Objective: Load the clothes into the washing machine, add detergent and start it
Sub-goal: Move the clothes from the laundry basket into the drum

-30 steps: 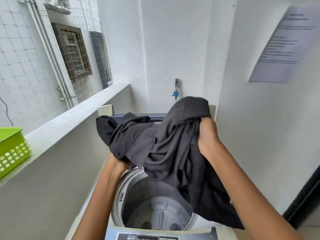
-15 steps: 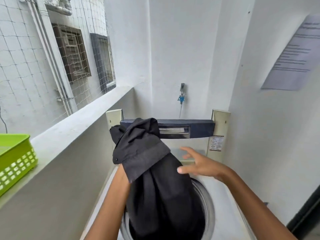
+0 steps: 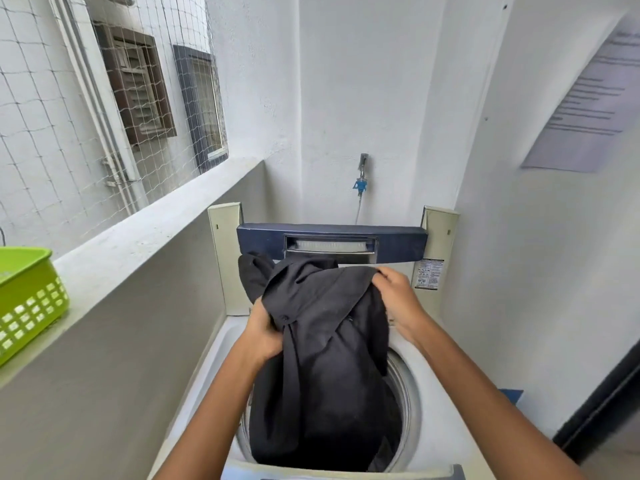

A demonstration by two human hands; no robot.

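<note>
A dark grey garment [image 3: 322,344] hangs down into the round drum opening of the white top-loading washing machine [image 3: 446,424]. Its lower part fills the drum; its upper part is bunched above the rim. My left hand [image 3: 263,336] grips the bunched cloth on the left side. My right hand [image 3: 398,299] pinches the top edge of the cloth on the right. The machine's dark blue lid [image 3: 330,244] stands folded open at the back. The drum's inside is hidden by the garment.
A green plastic basket [image 3: 29,299] sits on the grey ledge [image 3: 149,237] at the left. White walls close in behind and to the right, with a tap [image 3: 362,174] on the back wall and a printed paper sheet [image 3: 588,109] on the right wall.
The garment has dropped from chest height into the drum. My right hand let go of it, hovered open, and now pinches its top edge again. The view has tilted down toward the machine.
</note>
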